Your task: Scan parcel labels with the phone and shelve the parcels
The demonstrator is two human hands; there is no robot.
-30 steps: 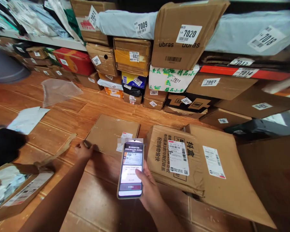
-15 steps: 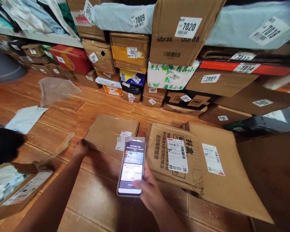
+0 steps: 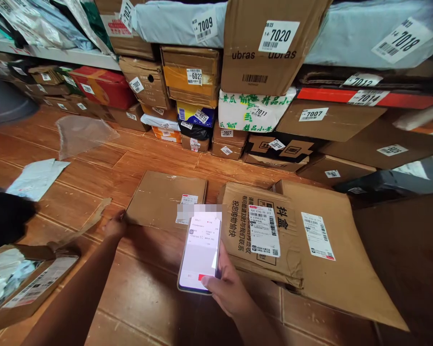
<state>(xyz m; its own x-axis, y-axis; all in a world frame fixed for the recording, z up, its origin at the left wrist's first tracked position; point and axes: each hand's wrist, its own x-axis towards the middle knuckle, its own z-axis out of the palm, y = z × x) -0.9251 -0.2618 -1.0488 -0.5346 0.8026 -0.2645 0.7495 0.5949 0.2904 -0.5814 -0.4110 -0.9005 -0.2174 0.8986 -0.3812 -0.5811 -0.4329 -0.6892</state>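
Note:
My right hand [image 3: 228, 283] grips a smartphone [image 3: 199, 254] with a lit white screen. Its thumb rests on a red button near the bottom. My left hand [image 3: 115, 225] has its fingers closed at the left front corner of a flat cardboard box [image 3: 162, 197], which lies on the floor. A shipping label [image 3: 187, 199] on that box is partly covered by the phone's top and a blurred patch. To the right of the phone lies a creased cardboard parcel [image 3: 234, 230] with black print and a white label, overlapping a larger flat carton [image 3: 346, 283].
Numbered parcels stack along the back, including a tall ubras carton [image 3: 252, 72] and a red box [image 3: 104, 86]. On the left floor lie clear plastic [image 3: 84, 137], a pale mailer bag [image 3: 38, 178], a black item [image 3: 7, 216] and an opened box [image 3: 39, 293] with bags inside.
The phone screen has switched from a dark overlay with panels to a white page with a red button. The phone has shifted slightly right. My left hand stays at the box corner.

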